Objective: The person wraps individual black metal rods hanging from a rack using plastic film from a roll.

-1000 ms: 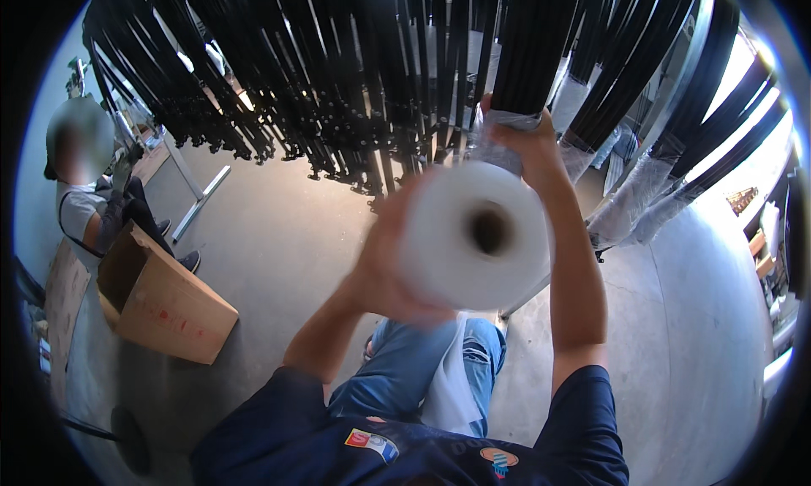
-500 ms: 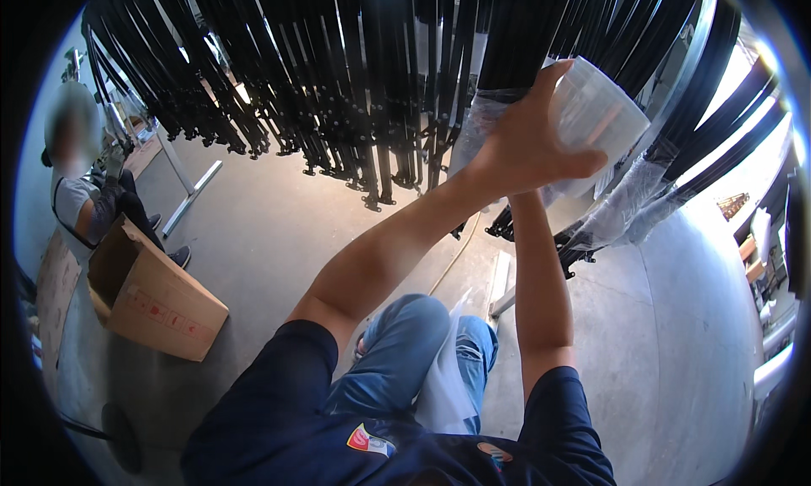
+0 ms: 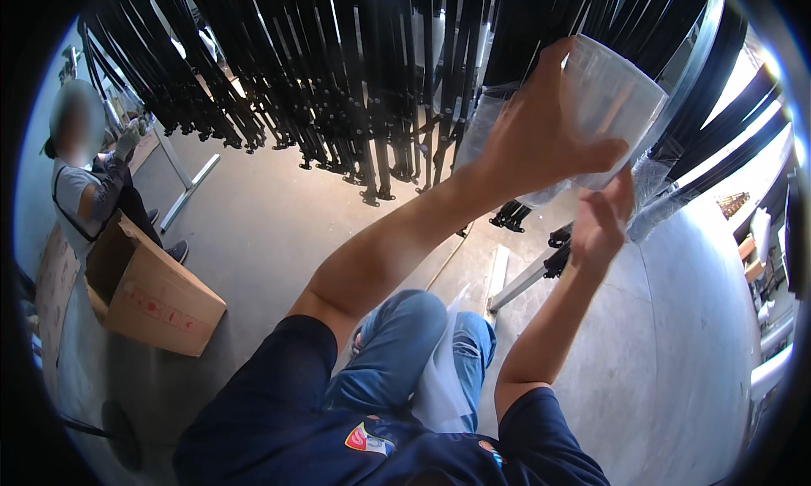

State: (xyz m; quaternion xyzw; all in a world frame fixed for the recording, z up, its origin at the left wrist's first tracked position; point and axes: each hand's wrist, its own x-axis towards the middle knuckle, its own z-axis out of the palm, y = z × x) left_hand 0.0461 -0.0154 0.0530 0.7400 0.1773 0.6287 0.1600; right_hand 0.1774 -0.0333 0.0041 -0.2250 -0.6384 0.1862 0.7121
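My left hand (image 3: 545,127) is closed around a roll of clear stretch film (image 3: 615,97), thumb along its lower side. The roll is tilted, in front of a bundle of hanging black metal bars (image 3: 528,30). Clear film (image 3: 483,127) is wrapped round the lower part of that bundle. Just below the roll is my right hand (image 3: 601,220), fingers bent and apart, near the left thumb. Whether its fingertips touch the roll is hard to see.
Rows of black bars (image 3: 338,80) hang across the top. More film-wrapped bars (image 3: 663,186) hang on the right. A metal stand foot (image 3: 515,287) is below. At left are an open cardboard box (image 3: 165,304) and a seated person (image 3: 84,182). A translucent plastic sheet (image 3: 441,389) lies against my jeans.
My right hand has come out from behind the left hand, moving right to below the roll. My left hand and the roll have shifted slightly up and right.
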